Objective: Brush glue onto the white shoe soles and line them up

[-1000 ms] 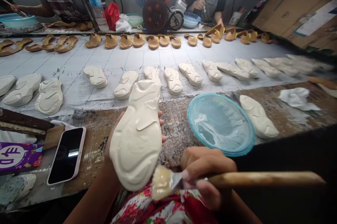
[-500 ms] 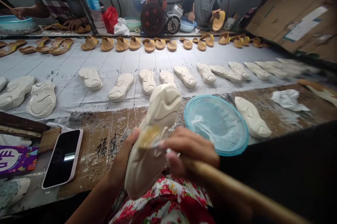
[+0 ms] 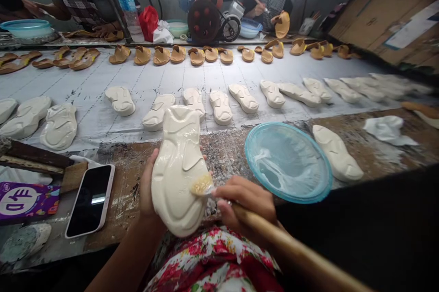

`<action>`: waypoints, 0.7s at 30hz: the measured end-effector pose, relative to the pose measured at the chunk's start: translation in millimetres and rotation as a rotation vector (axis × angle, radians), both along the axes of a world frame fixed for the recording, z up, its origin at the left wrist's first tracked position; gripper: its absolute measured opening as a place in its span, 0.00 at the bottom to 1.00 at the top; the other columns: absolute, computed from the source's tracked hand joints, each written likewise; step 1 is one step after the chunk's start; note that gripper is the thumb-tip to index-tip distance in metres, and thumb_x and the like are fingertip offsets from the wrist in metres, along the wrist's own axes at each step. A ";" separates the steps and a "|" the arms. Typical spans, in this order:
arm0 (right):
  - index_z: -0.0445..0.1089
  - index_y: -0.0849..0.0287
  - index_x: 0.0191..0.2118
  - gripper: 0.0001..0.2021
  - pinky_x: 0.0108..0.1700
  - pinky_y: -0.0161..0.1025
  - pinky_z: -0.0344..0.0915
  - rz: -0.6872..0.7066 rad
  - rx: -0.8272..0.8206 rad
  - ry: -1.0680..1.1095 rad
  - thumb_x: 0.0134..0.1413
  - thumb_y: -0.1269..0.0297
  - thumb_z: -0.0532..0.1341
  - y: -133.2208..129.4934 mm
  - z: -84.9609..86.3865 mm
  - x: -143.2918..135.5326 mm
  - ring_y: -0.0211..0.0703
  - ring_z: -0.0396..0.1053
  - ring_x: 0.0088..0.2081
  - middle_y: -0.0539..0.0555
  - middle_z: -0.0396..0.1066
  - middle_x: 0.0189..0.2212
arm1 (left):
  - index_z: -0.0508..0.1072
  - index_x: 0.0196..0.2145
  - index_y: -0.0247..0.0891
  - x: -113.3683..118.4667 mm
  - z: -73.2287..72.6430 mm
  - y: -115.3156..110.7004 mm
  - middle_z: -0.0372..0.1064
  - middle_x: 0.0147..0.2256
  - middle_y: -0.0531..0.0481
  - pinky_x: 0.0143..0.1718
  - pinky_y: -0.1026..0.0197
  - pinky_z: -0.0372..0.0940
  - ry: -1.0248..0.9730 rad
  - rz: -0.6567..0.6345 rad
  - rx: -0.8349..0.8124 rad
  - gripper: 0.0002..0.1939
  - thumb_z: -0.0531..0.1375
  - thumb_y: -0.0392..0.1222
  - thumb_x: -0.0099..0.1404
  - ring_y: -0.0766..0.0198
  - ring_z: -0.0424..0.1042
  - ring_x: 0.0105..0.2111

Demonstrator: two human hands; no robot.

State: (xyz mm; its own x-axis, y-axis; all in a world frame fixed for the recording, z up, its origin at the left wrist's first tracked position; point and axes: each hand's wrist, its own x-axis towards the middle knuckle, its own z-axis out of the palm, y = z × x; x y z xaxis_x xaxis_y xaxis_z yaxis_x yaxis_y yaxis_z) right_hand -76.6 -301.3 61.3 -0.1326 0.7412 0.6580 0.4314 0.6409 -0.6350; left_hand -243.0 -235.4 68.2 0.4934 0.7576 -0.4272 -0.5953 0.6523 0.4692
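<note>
A cream shoe sole [image 3: 176, 168] with moulded contours is held upright above my lap, its upper part shiny and wet. Gripping it from the left side is my left hand [image 3: 150, 191], whose far fingers are mostly hidden behind the sole. My right hand [image 3: 248, 200] is closed around a brush [image 3: 288, 237] with a long wooden handle. The pale bristles touch the lower right part of the sole's face. Right of my hands stands a light-blue bowl [image 3: 288, 164] with white, milky residue in it.
Several cream soles [image 3: 221, 107] lie in a row on the white sheet [image 3: 85, 100], with tan uppers [image 3: 161, 55] behind them. A phone [image 3: 91, 200] lies at left. One sole [image 3: 336, 152] and a crumpled tissue [image 3: 389, 130] are at right. Co-workers [image 3: 274, 4] sit across.
The sole has turned from a tilted, edge-on pose to face me more fully and shifted left. The brush now touches its lower right, and shine shows on the upper part.
</note>
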 end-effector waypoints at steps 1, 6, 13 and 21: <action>0.70 0.64 0.36 0.05 0.25 0.33 0.62 0.017 0.056 -0.030 0.56 0.72 0.57 -1.5 -3.3 -4.9 0.36 0.62 0.23 0.52 0.67 0.22 | 0.60 0.61 0.35 -2.5 -1.1 0.9 0.73 0.46 0.41 0.46 0.44 0.66 -0.016 0.045 0.012 0.34 0.45 0.60 0.66 0.46 0.74 0.42; 0.69 0.63 0.35 0.06 0.24 0.32 0.59 0.250 -0.128 -0.035 0.58 0.68 0.56 -20.9 -11.6 -8.8 0.35 0.62 0.23 0.50 0.64 0.21 | 0.60 0.61 0.35 -11.3 -3.0 5.9 0.75 0.44 0.44 0.46 0.49 0.68 -0.099 0.082 -0.069 0.31 0.44 0.57 0.68 0.51 0.74 0.41; 0.72 0.60 0.41 0.10 0.28 0.35 0.65 -0.110 0.099 0.209 0.52 0.75 0.59 13.6 14.7 33.0 0.38 0.68 0.28 0.52 0.71 0.28 | 0.68 0.55 0.34 -12.8 -3.6 -7.3 0.77 0.39 0.42 0.45 0.49 0.67 -0.094 -0.250 -0.134 0.31 0.52 0.59 0.63 0.45 0.75 0.42; 0.72 0.59 0.38 0.06 0.31 0.33 0.65 -0.228 0.044 0.116 0.55 0.73 0.60 28.9 15.7 34.4 0.36 0.69 0.29 0.49 0.72 0.28 | 0.74 0.50 0.32 -15.9 -7.0 -23.3 0.78 0.35 0.44 0.49 0.53 0.66 -0.026 -0.288 -0.214 0.27 0.60 0.54 0.60 0.47 0.75 0.43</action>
State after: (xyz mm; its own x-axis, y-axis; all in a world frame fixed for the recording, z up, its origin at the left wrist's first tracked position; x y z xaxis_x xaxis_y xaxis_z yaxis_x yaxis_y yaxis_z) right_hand -42.1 -272.4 77.0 0.1132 0.7137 0.6912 0.4934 0.5635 -0.6626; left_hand -258.9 -258.7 61.2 0.6863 0.4807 -0.5457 -0.3825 0.8768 0.2914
